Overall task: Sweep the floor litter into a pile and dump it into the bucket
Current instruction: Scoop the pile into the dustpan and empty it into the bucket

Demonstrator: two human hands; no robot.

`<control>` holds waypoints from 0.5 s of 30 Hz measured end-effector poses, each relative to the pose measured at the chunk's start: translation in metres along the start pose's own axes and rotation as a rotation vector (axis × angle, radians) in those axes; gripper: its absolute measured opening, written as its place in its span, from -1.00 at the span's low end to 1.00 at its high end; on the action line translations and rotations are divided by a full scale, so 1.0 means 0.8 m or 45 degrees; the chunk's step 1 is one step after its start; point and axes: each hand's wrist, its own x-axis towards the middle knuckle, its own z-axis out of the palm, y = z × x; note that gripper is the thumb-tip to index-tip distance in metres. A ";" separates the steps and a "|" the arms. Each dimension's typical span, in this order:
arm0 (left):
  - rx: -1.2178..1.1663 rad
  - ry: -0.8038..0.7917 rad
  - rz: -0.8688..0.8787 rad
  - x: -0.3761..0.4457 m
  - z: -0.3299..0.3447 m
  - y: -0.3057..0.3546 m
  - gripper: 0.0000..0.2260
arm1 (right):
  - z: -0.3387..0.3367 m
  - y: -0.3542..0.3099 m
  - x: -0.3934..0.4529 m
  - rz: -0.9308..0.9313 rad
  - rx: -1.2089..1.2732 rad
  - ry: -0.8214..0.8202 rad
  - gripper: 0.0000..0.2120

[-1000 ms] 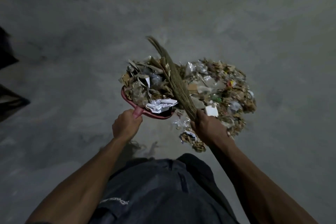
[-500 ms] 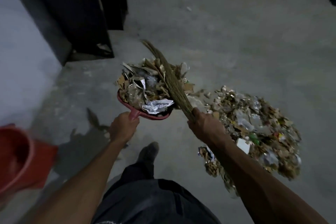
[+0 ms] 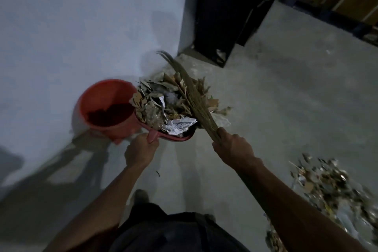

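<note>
Dustpan (image 3: 185, 139) is heaped with litter (image 3: 165, 104): dry leaves, card scraps, crumpled foil/paper. It's held in the air just right of the bucket (image 3: 106, 106), the load's left edge close to or overlapping the rim; can't tell which.

Left hand (image 3: 140, 152) grips the dustpan handle, fingers curled round it. Right hand (image 3: 233, 149) grips the broom (image 3: 192, 96) by its bundle, bristles lying across the top of the load, pinning it.

Step in hand, as I read it: the dump.
- Get the pan lip over the bucket mouth before tilting; load is piled above the pan walls, so an early tilt likely spills on the floor.
- Keep broom pressure on until the lip is inside the rim, then rake the load off.
- Light foil probably hangs up; expect a second flick.

Bucket: red, upright on the floor by the wall; inside is dark, with something low in it, contents unclear.

Rest of the pile (image 3: 325, 186) sits on the floor at lower right, well apart, so more loads needed.
</note>
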 end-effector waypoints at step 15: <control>-0.029 0.166 -0.360 0.170 -0.207 -0.181 -0.74 | 0.039 -0.316 0.193 -0.278 -0.053 -0.227 -0.62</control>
